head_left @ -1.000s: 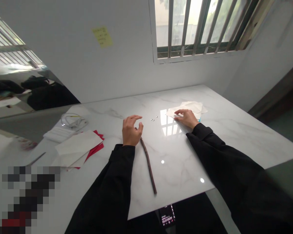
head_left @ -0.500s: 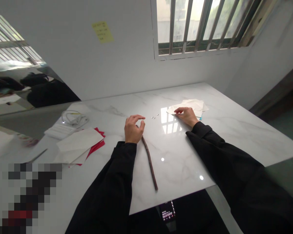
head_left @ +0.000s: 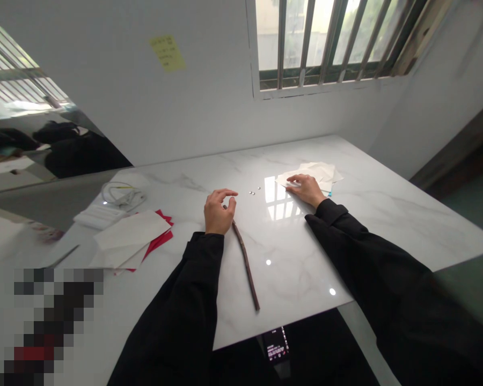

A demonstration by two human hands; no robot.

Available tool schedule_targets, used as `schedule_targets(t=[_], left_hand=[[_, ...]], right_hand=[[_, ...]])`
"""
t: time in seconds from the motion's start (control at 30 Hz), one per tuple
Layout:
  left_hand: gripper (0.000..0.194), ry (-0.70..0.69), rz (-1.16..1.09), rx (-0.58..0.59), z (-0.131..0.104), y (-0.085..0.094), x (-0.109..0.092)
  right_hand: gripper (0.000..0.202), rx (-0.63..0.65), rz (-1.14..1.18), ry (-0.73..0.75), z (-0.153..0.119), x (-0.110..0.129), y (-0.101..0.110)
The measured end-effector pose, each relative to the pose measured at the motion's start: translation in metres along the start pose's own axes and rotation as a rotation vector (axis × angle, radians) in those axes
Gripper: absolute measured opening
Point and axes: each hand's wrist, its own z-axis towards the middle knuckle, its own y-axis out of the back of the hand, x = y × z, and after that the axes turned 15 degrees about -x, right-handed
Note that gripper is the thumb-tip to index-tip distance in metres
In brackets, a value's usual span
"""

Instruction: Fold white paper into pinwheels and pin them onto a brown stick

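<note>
While a brown stick (head_left: 246, 262) is laid on the marbled table (head_left: 300, 252), partly hidden by the empty left hand (head_left: 218, 213) with thumb and forefinger parted, the right hand (head_left: 308, 188) is held half-curled, apparently empty, over pale papers (head_left: 322, 171).

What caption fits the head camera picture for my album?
Left hand near a brown stick, right hand by pale papers, on a marbled table.

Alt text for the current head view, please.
A left hand curves open at the far end of a brown stick lying on a white marbled table; the right hand is at the near edge of pale papers. Small shiny pieces lie between the hands.
</note>
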Motion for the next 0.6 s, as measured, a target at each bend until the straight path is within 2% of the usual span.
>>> schedule_targets(t=[0.1, 0.2, 0.37, 0.5, 0.6], left_hand=[[0.020, 0.004, -0.002, -0.008, 0.000, -0.001, 0.000], [0.020, -0.005, 0.010, -0.028, 0.000, -0.002, 0.002], [0.020, -0.014, 0.004, -0.007, 0.000, -0.003, 0.003], [0.020, 0.025, -0.040, 0.005, 0.000, -0.004, 0.000], [0.020, 0.188, -0.169, 0.016, 0.001, -0.005, 0.001]], right_hand=[[0.021, -0.003, 0.019, -0.011, 0.000, 0.003, -0.002], [0.022, -0.025, 0.013, -0.021, 0.001, 0.004, -0.003], [0.022, -0.170, -0.064, 0.082, 0.006, 0.012, 0.003], [0.020, -0.314, 0.019, 0.251, 0.010, 0.042, 0.021], [0.019, -0.413, 0.198, 0.271, 0.010, 0.081, 0.034]])
